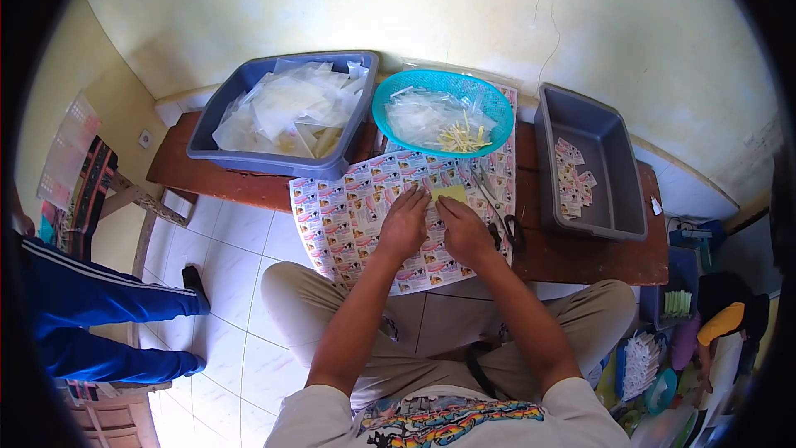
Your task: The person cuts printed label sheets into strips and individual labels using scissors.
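Single head-worn view, wide, round-edged; looks forward and down onto near bench (580,262), wall (456,8) beyond.

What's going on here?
A seated person has left hand and right hand at a small flat yellow rectangle over a printed paper sheet. Dark-handled metal scissors lie beside the right hand. Beyond stands an oval turquoise plastic basket, between a grey-blue plastic tub of translucent packets and a grey plastic tub holding printed pieces.

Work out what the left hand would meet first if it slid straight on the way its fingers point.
Likely the near rim of the basket: the left hand points toward it across the sheet. Depth is unclear from this one view.
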Motion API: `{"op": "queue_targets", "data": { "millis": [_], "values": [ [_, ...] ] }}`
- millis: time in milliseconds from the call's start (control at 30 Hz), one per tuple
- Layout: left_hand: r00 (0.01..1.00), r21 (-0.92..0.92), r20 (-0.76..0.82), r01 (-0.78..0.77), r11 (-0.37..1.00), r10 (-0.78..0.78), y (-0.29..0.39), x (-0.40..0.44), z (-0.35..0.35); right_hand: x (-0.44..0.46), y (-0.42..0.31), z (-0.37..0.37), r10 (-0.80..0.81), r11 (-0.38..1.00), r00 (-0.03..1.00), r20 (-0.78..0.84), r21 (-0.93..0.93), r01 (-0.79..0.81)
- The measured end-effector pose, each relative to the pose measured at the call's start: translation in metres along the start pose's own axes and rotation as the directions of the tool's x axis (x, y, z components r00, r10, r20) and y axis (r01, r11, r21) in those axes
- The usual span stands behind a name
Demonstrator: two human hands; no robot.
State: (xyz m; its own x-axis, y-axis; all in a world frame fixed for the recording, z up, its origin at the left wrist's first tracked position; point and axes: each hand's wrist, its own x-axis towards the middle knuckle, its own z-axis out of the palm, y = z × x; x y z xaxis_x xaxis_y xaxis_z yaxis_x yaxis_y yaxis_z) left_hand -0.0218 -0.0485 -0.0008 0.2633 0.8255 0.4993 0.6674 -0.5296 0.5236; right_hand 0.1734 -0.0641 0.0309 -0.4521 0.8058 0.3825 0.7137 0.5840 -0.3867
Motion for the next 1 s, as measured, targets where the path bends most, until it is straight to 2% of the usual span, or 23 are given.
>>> {"op": "queue_targets", "data": {
  "millis": [67,133,267,333,633,1000],
  "values": [
    [1.0,0.001,-0.008,0.009,1.0,-0.009,-0.002,-0.006,-0.003,-0.002,-0.002,-0.001,-0.006,0.999,1.0,0.019,0.043,0.005],
    [0.998,0.044,-0.028,0.057,0.997,-0.056,0.0,-0.011,-0.01,-0.003,-0.007,-0.005,0.006,0.984,1.0,0.004,0.176,-0.006],
    [0.998,0.106,-0.009,0.055,0.993,-0.055,-0.005,-0.017,-0.019,-0.001,-0.004,-0.01,0.069,0.981,0.995,-0.066,0.184,-0.056],
    [0.996,0.13,-0.041,0.084,0.988,-0.079,0.004,-0.016,-0.023,-0.001,0.003,-0.007,0.146,0.986,0.985,-0.087,0.094,-0.138],
    [1.0,-0.003,0.021,0.001,1.0,-0.001,0.006,-0.01,-0.017,-0.004,0.013,-0.01,0.115,0.993,0.992,-0.057,-0.028,-0.117],
    [0.999,-0.049,0.033,0.01,0.999,-0.009,0.013,-0.006,-0.026,-0.007,0.009,-0.012,0.14,0.99,0.989,-0.051,0.01,-0.139]
  ]
}}
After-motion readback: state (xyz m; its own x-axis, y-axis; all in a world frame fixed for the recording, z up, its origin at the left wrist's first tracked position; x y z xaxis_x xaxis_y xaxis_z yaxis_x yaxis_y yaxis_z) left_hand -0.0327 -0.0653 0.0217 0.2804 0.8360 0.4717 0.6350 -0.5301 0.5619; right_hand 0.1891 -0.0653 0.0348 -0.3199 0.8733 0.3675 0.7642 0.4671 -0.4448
